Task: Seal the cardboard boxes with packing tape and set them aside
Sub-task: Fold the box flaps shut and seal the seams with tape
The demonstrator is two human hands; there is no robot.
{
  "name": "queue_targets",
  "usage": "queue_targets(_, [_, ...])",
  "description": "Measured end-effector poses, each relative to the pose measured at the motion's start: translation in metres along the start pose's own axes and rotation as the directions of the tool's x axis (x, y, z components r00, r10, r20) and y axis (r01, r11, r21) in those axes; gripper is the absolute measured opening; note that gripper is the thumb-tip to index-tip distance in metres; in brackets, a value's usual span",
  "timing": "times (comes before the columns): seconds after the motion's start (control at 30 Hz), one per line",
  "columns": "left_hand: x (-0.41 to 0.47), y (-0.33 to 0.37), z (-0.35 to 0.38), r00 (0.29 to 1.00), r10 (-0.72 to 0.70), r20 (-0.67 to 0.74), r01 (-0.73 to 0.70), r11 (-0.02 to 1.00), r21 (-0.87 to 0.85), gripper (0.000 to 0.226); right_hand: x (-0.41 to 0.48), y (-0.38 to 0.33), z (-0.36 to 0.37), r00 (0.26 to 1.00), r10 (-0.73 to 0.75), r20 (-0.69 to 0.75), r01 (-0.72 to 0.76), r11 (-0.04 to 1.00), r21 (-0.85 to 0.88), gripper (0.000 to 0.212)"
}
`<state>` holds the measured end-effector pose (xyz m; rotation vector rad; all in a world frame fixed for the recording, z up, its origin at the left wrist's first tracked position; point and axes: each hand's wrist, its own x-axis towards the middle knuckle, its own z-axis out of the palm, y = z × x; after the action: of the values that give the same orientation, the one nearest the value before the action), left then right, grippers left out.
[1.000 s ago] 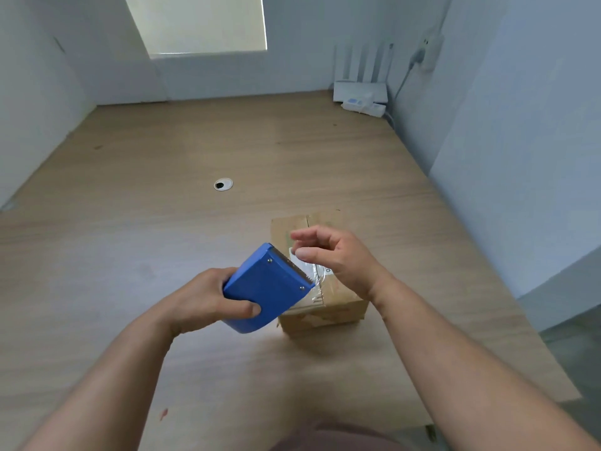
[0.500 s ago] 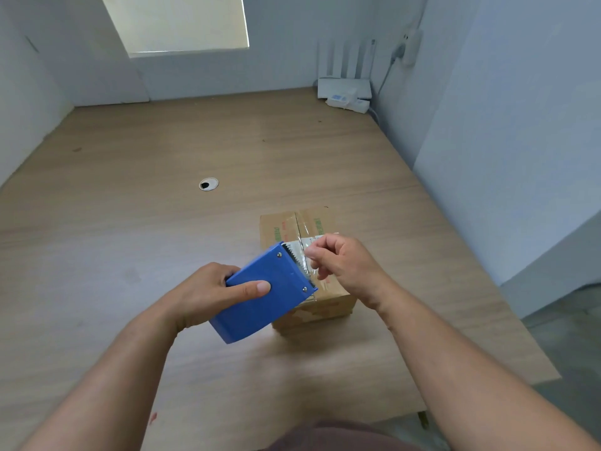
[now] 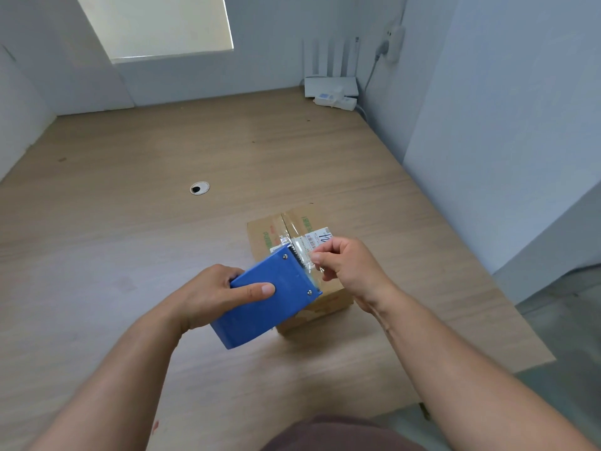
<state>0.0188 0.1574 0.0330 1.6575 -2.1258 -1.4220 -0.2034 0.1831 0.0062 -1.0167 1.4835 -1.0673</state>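
A small cardboard box (image 3: pixel 276 231) with a white label and clear tape along its top seam sits on the wooden table (image 3: pixel 130 239). My left hand (image 3: pixel 208 294) grips a blue tape dispenser (image 3: pixel 270 297), held tilted over the box's near left corner, its toothed edge pointing away from me. Just right of that edge, my right hand (image 3: pixel 349 271) pinches the loose end of the clear tape (image 3: pixel 309 255) above the box. The near half of the box is hidden behind the dispenser and my hands.
A round cable hole (image 3: pixel 199 188) lies in the table to the far left of the box. A white router (image 3: pixel 331 86) and a power strip (image 3: pixel 336 101) sit in the far right corner. Walls close the table's left, back and right sides.
My right hand went from open fingers above the box to pinching the tape end at the dispenser's teeth. The dispenser tilted slightly and my left forefinger now lies flat on its side.
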Motion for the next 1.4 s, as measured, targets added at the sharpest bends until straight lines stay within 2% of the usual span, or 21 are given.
queue_targets(0.1, [-0.001, 0.006, -0.004, 1.000, -0.015, 0.021, 0.015, 1.000, 0.008, 0.072, -0.004, 0.007, 0.003, 1.000, -0.008, -0.030, 0.007, 0.999, -0.044, 0.021])
queue_targets(0.3, [-0.026, -0.008, -0.040, 0.991, -0.104, 0.082, 0.102, 0.994, 0.032, 0.088, -0.001, 0.023, -0.031, 0.958, -0.135, -0.252, 0.071, 0.966, -0.248, 0.024])
queue_targets(0.4, [-0.036, -0.024, -0.037, 0.975, -0.177, 0.132, 0.172, 0.984, 0.047, 0.093, -0.006, 0.038, -0.034, 0.960, -0.116, -0.255, 0.029, 0.946, -0.322, 0.026])
queue_targets(0.53, [-0.040, -0.040, -0.031, 0.963, -0.242, 0.121, 0.242, 0.970, 0.011, 0.103, -0.007, 0.051, -0.049, 0.930, -0.081, -0.359, -0.042, 0.945, -0.324, 0.025])
queue_targets(1.07, [-0.008, -0.051, -0.011, 0.931, -0.362, 0.057, 0.357, 0.931, 0.083, 0.083, 0.015, 0.076, -0.056, 0.933, 0.053, -0.356, -0.184, 0.920, -0.345, 0.024])
queue_targets(1.17, [0.000, -0.056, -0.001, 0.921, -0.386, 0.050, 0.383, 0.921, 0.065, 0.076, 0.017, 0.083, -0.050, 0.935, 0.120, -0.333, -0.245, 0.898, -0.364, 0.024])
queue_targets(1.3, [0.009, -0.057, 0.004, 0.914, -0.403, 0.051, 0.400, 0.915, 0.058, 0.073, 0.018, 0.087, -0.046, 0.921, 0.251, -0.298, -0.315, 0.930, -0.189, 0.020])
queue_targets(1.37, [0.013, -0.058, 0.004, 0.915, -0.400, 0.040, 0.397, 0.915, 0.067, 0.074, 0.016, 0.094, -0.045, 0.901, 0.325, -0.288, -0.396, 0.886, -0.240, 0.010])
queue_targets(1.4, [0.014, -0.059, 0.004, 0.919, -0.393, 0.035, 0.390, 0.918, 0.069, 0.074, 0.014, 0.101, -0.045, 0.880, 0.366, -0.303, -0.452, 0.842, -0.295, 0.017])
